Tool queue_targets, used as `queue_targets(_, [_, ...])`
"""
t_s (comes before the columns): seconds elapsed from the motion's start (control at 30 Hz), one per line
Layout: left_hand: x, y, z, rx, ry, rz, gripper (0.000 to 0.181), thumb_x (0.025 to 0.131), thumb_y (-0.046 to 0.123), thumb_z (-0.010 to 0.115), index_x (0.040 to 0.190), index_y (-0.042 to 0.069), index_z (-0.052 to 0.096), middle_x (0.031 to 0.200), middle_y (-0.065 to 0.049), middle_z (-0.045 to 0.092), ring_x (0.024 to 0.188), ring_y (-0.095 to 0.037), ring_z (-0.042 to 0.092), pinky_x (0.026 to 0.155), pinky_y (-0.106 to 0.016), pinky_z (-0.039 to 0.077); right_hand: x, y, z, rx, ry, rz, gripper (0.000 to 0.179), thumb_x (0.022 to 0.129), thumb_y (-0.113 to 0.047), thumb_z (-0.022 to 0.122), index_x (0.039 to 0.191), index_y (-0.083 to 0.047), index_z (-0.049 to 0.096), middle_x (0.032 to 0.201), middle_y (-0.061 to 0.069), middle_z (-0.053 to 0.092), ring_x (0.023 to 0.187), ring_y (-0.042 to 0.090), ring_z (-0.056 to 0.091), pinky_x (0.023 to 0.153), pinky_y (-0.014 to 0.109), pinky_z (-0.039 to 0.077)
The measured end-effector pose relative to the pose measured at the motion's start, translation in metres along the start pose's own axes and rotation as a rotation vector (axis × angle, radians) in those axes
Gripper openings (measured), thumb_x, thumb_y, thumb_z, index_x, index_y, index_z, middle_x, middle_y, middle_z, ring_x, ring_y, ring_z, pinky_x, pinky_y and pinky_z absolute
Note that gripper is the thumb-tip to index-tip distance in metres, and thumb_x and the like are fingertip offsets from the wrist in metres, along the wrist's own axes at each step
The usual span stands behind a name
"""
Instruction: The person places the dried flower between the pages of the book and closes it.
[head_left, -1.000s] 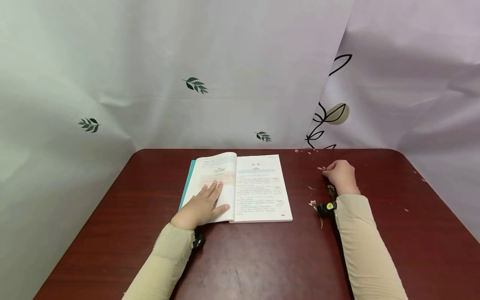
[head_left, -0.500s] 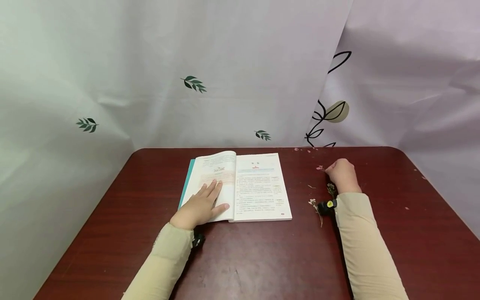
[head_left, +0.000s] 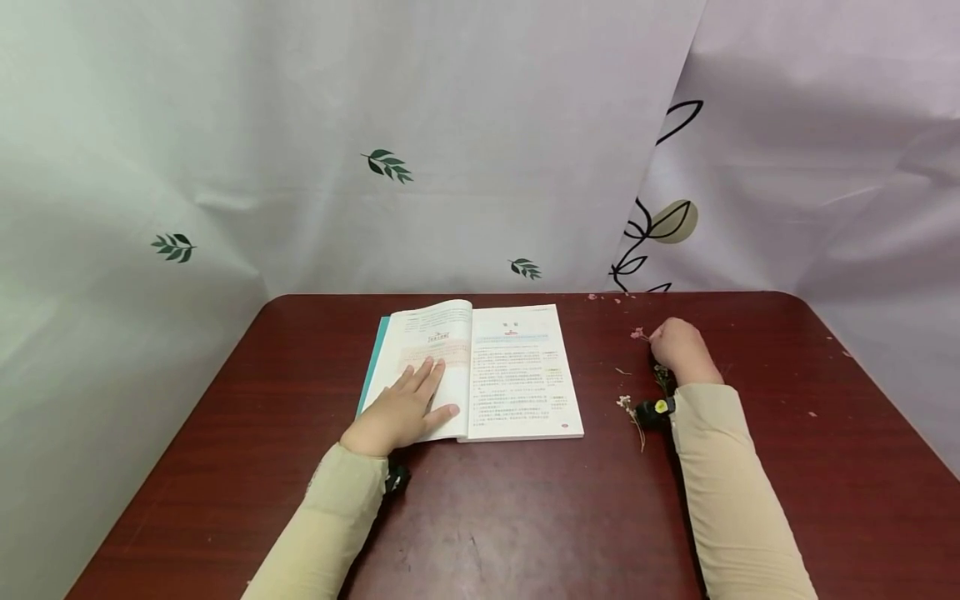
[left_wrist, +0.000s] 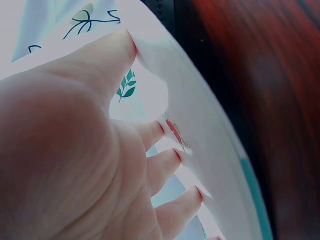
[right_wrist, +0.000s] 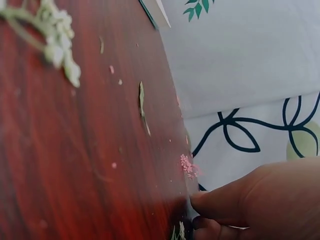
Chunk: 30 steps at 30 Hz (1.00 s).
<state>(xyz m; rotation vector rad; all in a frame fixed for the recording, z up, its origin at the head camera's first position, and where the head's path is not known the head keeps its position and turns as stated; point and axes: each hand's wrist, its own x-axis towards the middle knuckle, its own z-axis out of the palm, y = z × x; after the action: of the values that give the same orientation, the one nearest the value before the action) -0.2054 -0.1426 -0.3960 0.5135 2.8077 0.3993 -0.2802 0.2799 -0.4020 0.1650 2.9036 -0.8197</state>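
An open book (head_left: pixel 517 375) lies at the middle of the table. My left hand (head_left: pixel 397 417) rests flat on its left page, fingers spread and thumb near the gutter. The left wrist view shows those fingertips (left_wrist: pixel 195 197) touching the white page (left_wrist: pixel 185 95). Right of the book, my right hand (head_left: pixel 681 350) pinches a sprig of small pink flowers (right_wrist: pixel 187 167) by its stem, between thumb and curled fingers. The pink heads point left, close over the table. Below that hand lies a greenish sprig (head_left: pixel 662 377), partly hidden by the wrist.
A white-flowered sprig (head_left: pixel 628 408) lies beside the right wrist's camera (head_left: pixel 654 413). A thin leaf or stem piece (right_wrist: pixel 142 102) and pink petal bits (head_left: pixel 592 297) are scattered on the dark red table (head_left: pixel 510 508). A pale curtain (head_left: pixel 450 150) with leaf prints hangs behind the far edge.
My right hand has turned slightly and its fingers have closed in more, with the pink flowers still at its left. My left hand stays on the page.
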Motion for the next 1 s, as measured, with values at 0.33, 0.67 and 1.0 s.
queue_targets(0.33, [0.0, 0.0, -0.001, -0.007, -0.01, -0.005, 0.075, 0.105, 0.046, 0.05, 0.161, 0.003, 0.024, 0.166, -0.02, 0.02, 0.151, -0.046, 0.019, 0.112, -0.069, 0.026, 0.001, 0.001, 0.003, 0.058, 0.141, -0.063, 0.022, 0.097, -0.004, 0.043, 0.083, 0.003, 0.057, 0.088, 0.022, 0.059, 0.08, 0.038, 0.056, 0.074, 0.047, 0.046])
queue_targets(0.67, [0.0, -0.001, -0.001, -0.01, -0.015, -0.009, 0.076, 0.105, 0.047, 0.05, 0.161, 0.004, 0.023, 0.167, -0.02, 0.019, 0.151, -0.046, 0.018, 0.112, -0.069, 0.026, -0.002, -0.009, 0.002, 0.29, 0.233, -0.031, 0.019, 0.099, -0.008, 0.061, 0.107, 0.008, 0.067, 0.082, 0.013, 0.071, 0.065, 0.011, 0.064, 0.062, 0.026, 0.052])
queue_targets(1.0, [0.001, -0.001, 0.0, -0.032, -0.014, -0.009, 0.076, 0.105, 0.046, 0.052, 0.161, 0.003, 0.024, 0.166, -0.021, 0.019, 0.151, -0.048, 0.017, 0.113, -0.069, 0.024, -0.003, -0.028, 0.004, 0.59, 0.12, -0.063, 0.03, 0.104, -0.008, 0.058, 0.124, 0.013, 0.064, 0.11, 0.021, 0.067, 0.075, 0.003, 0.066, 0.072, 0.02, 0.058])
